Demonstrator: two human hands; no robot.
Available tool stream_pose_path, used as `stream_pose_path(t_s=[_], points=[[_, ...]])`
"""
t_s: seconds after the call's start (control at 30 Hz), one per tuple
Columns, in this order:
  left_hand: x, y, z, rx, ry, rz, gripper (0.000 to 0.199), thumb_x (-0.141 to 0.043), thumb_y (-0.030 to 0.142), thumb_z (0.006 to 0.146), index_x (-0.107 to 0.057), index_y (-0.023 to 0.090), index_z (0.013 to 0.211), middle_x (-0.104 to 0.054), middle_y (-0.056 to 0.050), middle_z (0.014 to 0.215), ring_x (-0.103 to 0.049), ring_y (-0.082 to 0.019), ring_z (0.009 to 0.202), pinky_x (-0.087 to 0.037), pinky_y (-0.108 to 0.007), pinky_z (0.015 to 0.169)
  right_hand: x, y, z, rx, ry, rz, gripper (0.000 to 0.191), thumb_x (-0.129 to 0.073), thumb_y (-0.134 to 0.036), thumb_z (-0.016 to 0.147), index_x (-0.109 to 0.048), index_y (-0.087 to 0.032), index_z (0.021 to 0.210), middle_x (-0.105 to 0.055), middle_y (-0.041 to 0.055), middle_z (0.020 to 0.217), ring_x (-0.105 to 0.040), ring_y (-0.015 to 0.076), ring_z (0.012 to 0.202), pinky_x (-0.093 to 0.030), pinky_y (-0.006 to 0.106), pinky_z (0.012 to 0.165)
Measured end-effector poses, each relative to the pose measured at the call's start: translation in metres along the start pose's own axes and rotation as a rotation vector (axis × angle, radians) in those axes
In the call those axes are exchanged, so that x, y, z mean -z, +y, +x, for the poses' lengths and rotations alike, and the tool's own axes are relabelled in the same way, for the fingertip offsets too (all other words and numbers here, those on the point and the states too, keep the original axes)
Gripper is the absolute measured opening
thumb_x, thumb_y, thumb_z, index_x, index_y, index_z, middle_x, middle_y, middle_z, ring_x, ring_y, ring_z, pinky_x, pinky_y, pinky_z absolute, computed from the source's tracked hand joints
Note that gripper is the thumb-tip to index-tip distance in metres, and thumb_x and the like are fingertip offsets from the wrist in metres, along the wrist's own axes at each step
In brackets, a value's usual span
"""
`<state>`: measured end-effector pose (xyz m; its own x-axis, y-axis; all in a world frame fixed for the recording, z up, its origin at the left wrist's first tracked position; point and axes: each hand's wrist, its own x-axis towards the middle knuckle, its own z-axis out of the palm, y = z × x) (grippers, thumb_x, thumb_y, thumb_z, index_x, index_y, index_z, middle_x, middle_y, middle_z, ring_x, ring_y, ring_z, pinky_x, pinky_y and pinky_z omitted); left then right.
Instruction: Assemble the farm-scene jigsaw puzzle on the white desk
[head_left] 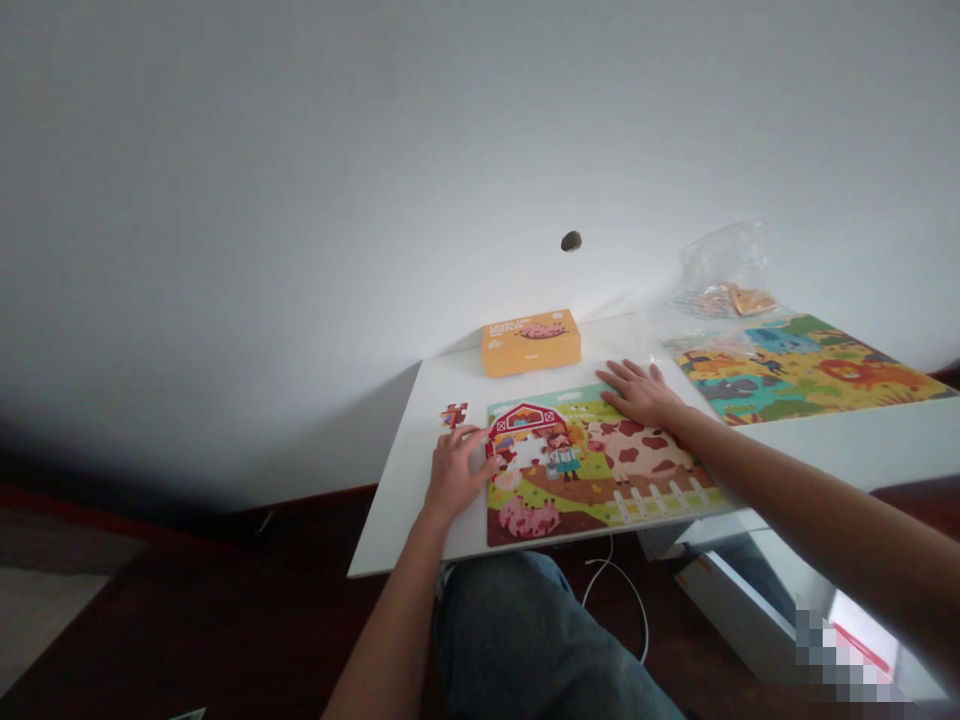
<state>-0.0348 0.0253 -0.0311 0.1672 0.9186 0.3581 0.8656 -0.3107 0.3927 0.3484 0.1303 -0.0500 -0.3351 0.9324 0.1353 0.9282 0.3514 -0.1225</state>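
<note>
A farm jigsaw puzzle (600, 470) with a red barn, a cow, pigs and a white fence lies flat on the table. Inside the barn there is a white gap where pieces are absent. At the puzzle's left edge is my left hand (456, 472), its thumb and forefinger apart and touching the barn's side. Just beyond those fingers, on the table, lies a loose puzzle piece (454, 414). My right hand (639, 395) rests flat with spread fingers across the puzzle's upper edge, above the cow.
Behind the puzzle stands an orange puzzle box (531, 345) against the wall. An animal puzzle (810, 370) lies on the right, with a clear plastic bag (724, 270) of pieces behind it. The white table (397, 500) ends at the left. A white cable (643, 610) hangs below.
</note>
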Motion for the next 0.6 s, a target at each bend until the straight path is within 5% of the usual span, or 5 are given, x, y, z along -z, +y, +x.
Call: stream_pose_path(t_s=[0.13,0.37,0.6], points=[[0.0025,0.0037,-0.0008,-0.164,-0.103,0.072,0.039,-0.061,0.040,0.087,-0.065,0.034,0.125,-0.060,-0.001,0.137,-0.051,-0.025,0.120,-0.037,-0.045,0.104,0.0008,0.0001,0.0003,-0.004,-0.018,0.003,0.062,-0.022,-0.059,0.096,-0.033,-0.033,0.151,-0.027,0.0060,0.160,-0.023,0.0354,0.145,-0.018,0.070,0.109],[0.0044,0.0041,-0.0013,-0.200,-0.127,0.010,0.036,-0.061,0.034,0.088,-0.065,0.033,0.124,-0.064,-0.002,0.130,-0.054,-0.022,0.118,-0.036,-0.046,0.106,0.0019,-0.0007,-0.0008,0.002,-0.008,-0.001,0.062,-0.021,-0.059,0.096,-0.034,-0.033,0.151,-0.027,0.0059,0.160,-0.023,0.0350,0.145,-0.019,0.070,0.109],[-0.0021,0.0007,0.0011,-0.075,0.041,-0.314,0.028,-0.061,0.030,0.087,-0.072,0.025,0.112,-0.064,-0.006,0.117,-0.060,-0.021,0.110,-0.049,-0.038,0.100,0.0007,-0.0013,-0.0003,0.005,-0.003,-0.004,0.062,-0.021,-0.059,0.097,-0.034,-0.032,0.151,-0.027,0.0066,0.160,-0.023,0.0351,0.145,-0.019,0.070,0.109]])
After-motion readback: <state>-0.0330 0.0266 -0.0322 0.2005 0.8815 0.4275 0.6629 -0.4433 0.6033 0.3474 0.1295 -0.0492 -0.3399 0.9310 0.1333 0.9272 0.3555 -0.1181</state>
